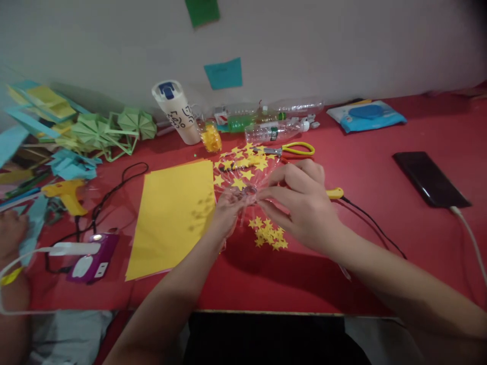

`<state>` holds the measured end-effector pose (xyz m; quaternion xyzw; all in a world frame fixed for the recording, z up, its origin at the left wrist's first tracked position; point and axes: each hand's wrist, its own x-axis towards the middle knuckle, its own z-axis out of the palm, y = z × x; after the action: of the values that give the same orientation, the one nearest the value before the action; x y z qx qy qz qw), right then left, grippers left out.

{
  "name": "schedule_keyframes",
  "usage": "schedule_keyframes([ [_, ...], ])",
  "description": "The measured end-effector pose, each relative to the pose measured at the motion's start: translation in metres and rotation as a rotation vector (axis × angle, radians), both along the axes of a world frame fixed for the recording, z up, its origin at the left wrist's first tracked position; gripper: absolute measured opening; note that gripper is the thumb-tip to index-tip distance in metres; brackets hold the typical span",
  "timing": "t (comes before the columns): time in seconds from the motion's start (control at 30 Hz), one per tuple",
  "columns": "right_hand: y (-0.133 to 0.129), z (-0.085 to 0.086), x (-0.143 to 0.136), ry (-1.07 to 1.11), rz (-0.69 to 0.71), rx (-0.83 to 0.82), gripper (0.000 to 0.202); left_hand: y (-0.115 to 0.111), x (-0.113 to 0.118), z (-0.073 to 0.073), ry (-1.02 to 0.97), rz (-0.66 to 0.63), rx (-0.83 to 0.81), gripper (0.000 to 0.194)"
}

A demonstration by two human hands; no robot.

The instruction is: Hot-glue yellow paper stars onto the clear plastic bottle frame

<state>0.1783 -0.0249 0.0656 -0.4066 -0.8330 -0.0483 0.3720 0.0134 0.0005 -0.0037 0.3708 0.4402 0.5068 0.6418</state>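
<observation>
My left hand (227,210) is closed round the narrow base of a clear plastic piece cut into thin strips. Yellow paper stars (239,183) are stuck along these strips, which fan out away from me. Fingertips of my right hand (300,200) pinch together beside that base; what lies between them is too small to make out. Below my hands, a pile of loose yellow stars (269,234) rests on the red table (297,289). Just beyond the strips lie scissors with yellow handles (299,148). A yellow tool handle (335,193) with a black cord shows behind my right hand.
Yellow paper sheets (171,218) lie at left, near a yellow glue gun (68,195) and a purple power strip (93,261). Plastic bottles (274,132), a white tumbler (177,114) and wipes (367,116) line the wall. A phone (429,177) charges at right. Another person's hand (11,233) is far left.
</observation>
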Motion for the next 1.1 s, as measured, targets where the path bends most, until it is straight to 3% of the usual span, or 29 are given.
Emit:
schedule_keyframes([
  [0.3, -0.002, 0.005, 0.006, -0.04, -0.039, 0.088, 0.023, 0.0, 0.002, -0.013, -0.058, -0.033, -0.048, 0.049],
  [0.43, -0.003, 0.005, 0.004, -0.054, -0.048, 0.056, 0.022, -0.001, 0.003, -0.008, -0.027, 0.011, -0.048, 0.049],
  [0.63, -0.003, 0.009, 0.003, -0.016, 0.0, 0.017, 0.011, -0.005, 0.004, 0.01, -0.078, -0.049, -0.015, 0.041],
  [0.83, -0.011, 0.03, 0.011, 0.104, -0.038, 0.095, 0.011, -0.004, 0.004, 0.004, -0.087, -0.023, 0.009, 0.046],
  [0.97, -0.016, 0.026, 0.008, 0.186, 0.094, -0.004, 0.017, -0.004, 0.005, -0.001, -0.097, -0.033, 0.01, 0.047],
  [1.1, -0.014, 0.012, 0.0, 0.255, 0.095, -0.158, 0.018, -0.005, 0.006, -0.001, -0.085, -0.068, 0.031, 0.044],
])
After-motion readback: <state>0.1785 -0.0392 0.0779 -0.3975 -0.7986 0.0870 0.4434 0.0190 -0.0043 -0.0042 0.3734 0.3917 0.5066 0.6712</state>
